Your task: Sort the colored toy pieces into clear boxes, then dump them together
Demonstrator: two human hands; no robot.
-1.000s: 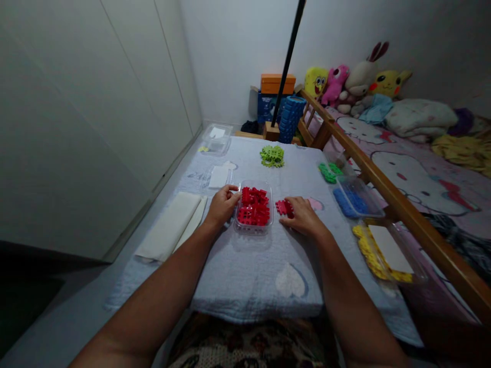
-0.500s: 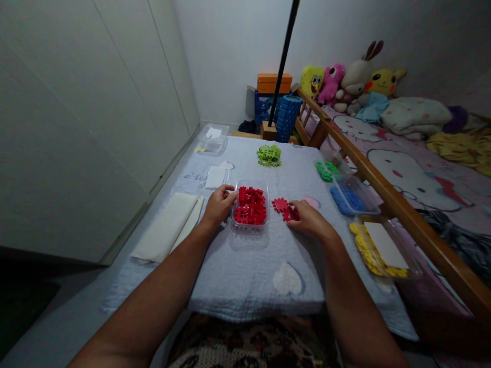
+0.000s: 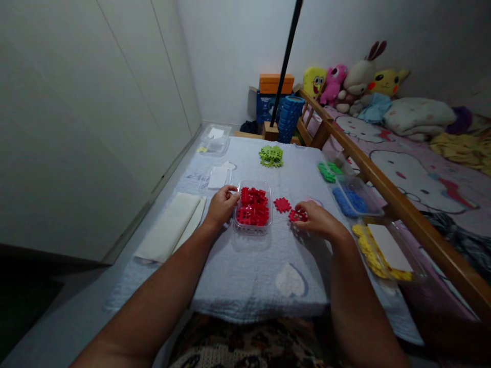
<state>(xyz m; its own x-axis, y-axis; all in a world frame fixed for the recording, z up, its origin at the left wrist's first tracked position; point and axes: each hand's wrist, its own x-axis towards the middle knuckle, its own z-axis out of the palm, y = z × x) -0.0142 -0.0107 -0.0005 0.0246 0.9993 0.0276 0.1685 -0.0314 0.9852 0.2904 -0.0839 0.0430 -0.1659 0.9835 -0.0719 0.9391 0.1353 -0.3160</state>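
Observation:
A clear plastic container [image 3: 253, 231] stands mid-table with a heap of red interlocking toy pieces [image 3: 253, 209] inside. My left hand [image 3: 222, 205] grips its left rim, thumb and fingers closed on the wall. To the right of the container, my right hand [image 3: 316, 221] pinches a red openwork piece [image 3: 297, 215] close above the cloth. Just left of that piece lies a flat, gear-edged red piece [image 3: 282, 205]. Part of the held piece is hidden behind my fingers.
Light green pieces [image 3: 271, 156] are piled farther back. Along the right edge stand tubs of green pieces [image 3: 329, 171], blue pieces [image 3: 349, 200] and yellow pieces [image 3: 372, 251], beside a wooden bed rail [image 3: 387, 184]. Folded cream cloth [image 3: 169, 225] lies left; a clear lid [image 3: 218, 177] is behind it.
My right hand has shifted slightly right with the openwork piece, widening the gap to the flat red piece. My left hand stays on the container. The view has moved a little.

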